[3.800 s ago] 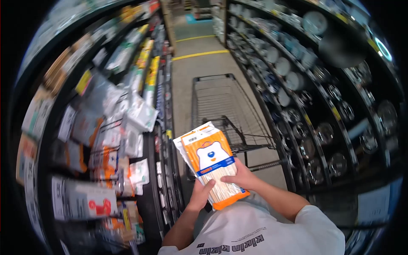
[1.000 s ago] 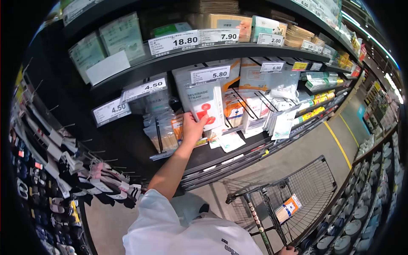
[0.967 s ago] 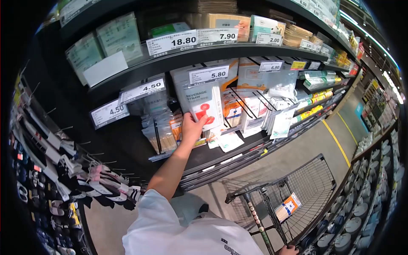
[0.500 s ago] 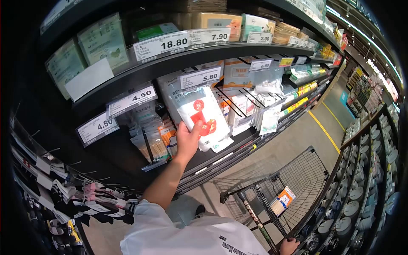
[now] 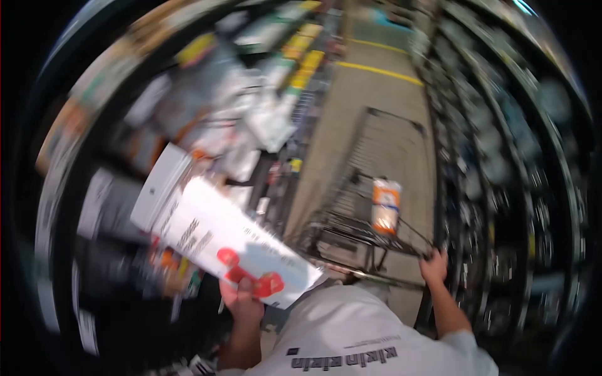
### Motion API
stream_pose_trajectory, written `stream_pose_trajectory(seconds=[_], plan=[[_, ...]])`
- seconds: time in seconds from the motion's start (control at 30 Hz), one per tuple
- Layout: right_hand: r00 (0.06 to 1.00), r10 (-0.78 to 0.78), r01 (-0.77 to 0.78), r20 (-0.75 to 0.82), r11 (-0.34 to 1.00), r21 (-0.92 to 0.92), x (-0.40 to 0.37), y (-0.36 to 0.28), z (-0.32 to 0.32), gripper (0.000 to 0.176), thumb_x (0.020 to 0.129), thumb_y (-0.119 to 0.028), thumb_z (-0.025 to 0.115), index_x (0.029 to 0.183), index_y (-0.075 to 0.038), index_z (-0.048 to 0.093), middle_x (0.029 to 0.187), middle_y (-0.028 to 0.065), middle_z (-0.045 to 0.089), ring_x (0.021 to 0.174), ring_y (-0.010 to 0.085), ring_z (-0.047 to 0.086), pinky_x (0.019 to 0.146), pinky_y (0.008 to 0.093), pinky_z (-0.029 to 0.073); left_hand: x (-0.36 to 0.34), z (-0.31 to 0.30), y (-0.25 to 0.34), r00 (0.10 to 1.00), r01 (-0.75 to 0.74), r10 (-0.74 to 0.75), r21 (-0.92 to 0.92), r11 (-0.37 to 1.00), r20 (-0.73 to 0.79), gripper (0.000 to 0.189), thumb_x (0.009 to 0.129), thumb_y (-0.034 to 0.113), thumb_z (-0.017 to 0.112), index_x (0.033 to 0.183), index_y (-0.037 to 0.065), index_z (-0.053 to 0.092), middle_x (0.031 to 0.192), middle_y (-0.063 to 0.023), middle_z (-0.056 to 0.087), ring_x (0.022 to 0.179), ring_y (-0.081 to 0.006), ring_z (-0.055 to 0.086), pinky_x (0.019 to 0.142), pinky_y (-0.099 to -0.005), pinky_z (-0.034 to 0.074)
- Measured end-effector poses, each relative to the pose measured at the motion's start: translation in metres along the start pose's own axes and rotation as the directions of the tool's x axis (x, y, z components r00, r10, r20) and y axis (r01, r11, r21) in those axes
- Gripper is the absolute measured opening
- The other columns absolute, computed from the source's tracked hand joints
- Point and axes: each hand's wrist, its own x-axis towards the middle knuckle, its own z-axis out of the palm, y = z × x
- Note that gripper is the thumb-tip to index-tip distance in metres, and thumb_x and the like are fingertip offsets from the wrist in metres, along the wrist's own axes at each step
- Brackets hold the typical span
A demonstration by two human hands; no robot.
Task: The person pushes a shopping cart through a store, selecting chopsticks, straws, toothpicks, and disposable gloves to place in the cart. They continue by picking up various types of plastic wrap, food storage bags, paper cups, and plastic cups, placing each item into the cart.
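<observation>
My left hand holds a white package with red tomato pictures by its lower edge, thumb on its front. The package is tilted, off the shelf and in front of my body. On the right, my right hand is closed on the handle end of a black wire shopping cart. Inside the cart lies an orange and white packet.
Blurred shelves of packaged goods curve along the left. More shelves of round items line the right, close to the cart. The aisle floor, with yellow lines, runs ahead between them.
The view has swung to the right towards the cart. My left hand has drawn the white package away from the shelf and closer to my body. My right hand remains on the cart.
</observation>
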Motion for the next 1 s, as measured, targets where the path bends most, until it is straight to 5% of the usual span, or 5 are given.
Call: stream_pose_trajectory(seconds=[0.23,0.53,0.63,0.67,1.0], plan=[[0.998,0.065,-0.063,-0.012,0.994,0.091,-0.007,-0.019,-0.021,0.036,0.072,-0.028,0.075,0.103,-0.012,0.071,0.144,0.0217,0.048,0.126,0.0405,0.053,0.104,0.0467,0.046,0.012,0.046,-0.112,0.793,0.561,-0.594,0.219,0.799,0.136,0.035,0.103,0.008,0.052,0.135,-0.002,0.047,0.121,-0.0155,0.065,0.106,-0.0228,0.067,0.093,-0.0371,0.055],[0.998,0.033,-0.023,-0.052,0.984,0.179,-0.004,-0.013,-0.018,0.034,0.072,-0.027,0.073,0.101,-0.008,0.07,0.141,0.0277,0.047,0.124,0.043,0.05,0.102,0.0514,0.043,0.078,0.169,-0.284,0.46,0.724,-0.858,0.463,0.511,0.228,0.036,0.104,0.023,0.058,0.133,0.001,0.053,0.122,-0.0148,0.067,0.107,-0.0261,0.069,0.091,-0.0415,0.057],[0.999,0.041,-0.035,-0.027,0.977,0.21,-0.003,-0.013,-0.019,0.032,0.073,-0.026,0.073,0.1,-0.009,0.07,0.14,0.0273,0.046,0.124,0.0425,0.049,0.102,0.0514,0.043,0.098,0.187,-0.352,0.301,0.687,-0.951,0.674,0.271,0.075,0.051,0.103,0.044,0.059,0.132,0.004,0.05,0.118,-0.0132,0.066,0.098,-0.0242,0.068,0.087,-0.0386,0.058],[0.999,0.038,-0.032,-0.029,0.977,0.209,-0.003,-0.013,-0.019,0.033,0.073,-0.026,0.073,0.1,-0.009,0.07,0.14,0.027,0.046,0.124,0.0426,0.049,0.102,0.0512,0.043,0.093,0.193,-0.362,0.41,0.663,-0.906,0.715,0.221,-0.1,0.056,0.101,0.049,0.059,0.131,0.003,0.049,0.116,-0.0129,0.064,0.093,-0.0228,0.067,0.084,-0.0373,0.058],[0.997,0.066,-0.07,0.03,0.982,0.178,-0.003,-0.011,-0.017,0.039,0.073,-0.026,0.075,0.106,-0.007,0.07,0.149,0.0301,0.041,0.131,0.0458,0.048,0.106,0.0495,0.043,0.064,0.078,-0.263,0.594,0.645,-0.803,0.567,0.513,0.051,0.035,0.099,0.015,0.061,0.129,0.0,0.052,0.112,-0.0139,0.066,0.097,-0.0243,0.069,0.082,-0.0348,0.059]])
